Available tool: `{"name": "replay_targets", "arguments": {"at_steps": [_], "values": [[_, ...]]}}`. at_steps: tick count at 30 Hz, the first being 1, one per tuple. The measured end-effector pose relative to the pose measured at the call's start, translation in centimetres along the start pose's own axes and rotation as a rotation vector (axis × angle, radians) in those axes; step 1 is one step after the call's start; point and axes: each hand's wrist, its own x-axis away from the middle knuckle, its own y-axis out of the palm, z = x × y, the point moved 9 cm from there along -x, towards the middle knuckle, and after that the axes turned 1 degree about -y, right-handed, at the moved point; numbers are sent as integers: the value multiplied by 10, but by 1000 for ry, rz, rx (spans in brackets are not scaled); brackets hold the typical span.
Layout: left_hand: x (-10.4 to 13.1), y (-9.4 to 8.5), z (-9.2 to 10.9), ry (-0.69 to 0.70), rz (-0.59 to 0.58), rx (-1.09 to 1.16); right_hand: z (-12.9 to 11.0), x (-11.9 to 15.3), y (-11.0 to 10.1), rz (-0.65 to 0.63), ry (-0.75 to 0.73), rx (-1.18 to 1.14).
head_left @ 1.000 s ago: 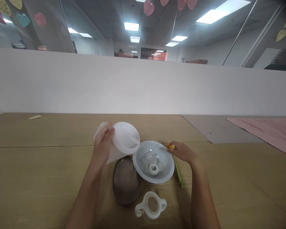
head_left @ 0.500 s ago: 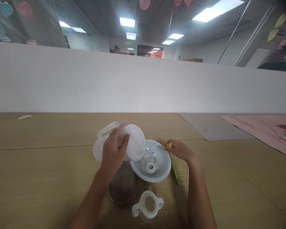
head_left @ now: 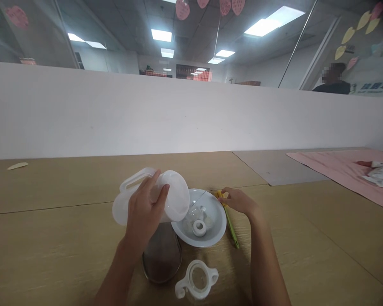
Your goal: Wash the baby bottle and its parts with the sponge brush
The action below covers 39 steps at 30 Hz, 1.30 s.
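Observation:
My left hand (head_left: 145, 208) is closed around a translucent white plastic jug (head_left: 175, 195), tipped on its side with its wide end over the left rim of a white bowl (head_left: 215, 233). Inside the bowl lie a white ring (head_left: 199, 228) and clear bottle parts (head_left: 196, 212). At the bowl's right rim my right hand (head_left: 238, 199) pinches the yellow end of a slim green-handled brush (head_left: 231, 227); its head is partly hidden by the fingers. Nearer me stands a clear baby bottle with a white two-handled collar (head_left: 198, 279), seen from above.
A dark oval metal tray (head_left: 162, 257) lies left of the bowl, under my left forearm. A pale leaf-shaped piece (head_left: 18, 166) is at the far left. On the right, a pink cloth (head_left: 335, 163) carries a doll-like figure, partly in view. A white wall (head_left: 178, 114) borders the table.
The view has swung slightly to the right, so most things appear farther left. The jug and my left hand have moved slightly left and down in view. My right hand keeps its place at the bowl's rim.

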Motion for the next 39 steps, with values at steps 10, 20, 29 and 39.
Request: {"name": "replay_targets", "arguments": {"at_steps": [10,20,29,39], "values": [[-2,0,0,-4,-16,-6,1,2,-2,-7,-7,2],[-3,0,-1,-3,-23,-42,5,2,-3,5,11,10],[-3,1,-2,-5,-41,-48,1,6,-6,-4,15,11],[-4,2,-5,-2,-36,-63,3,6,-6,-4,20,-7]]}}
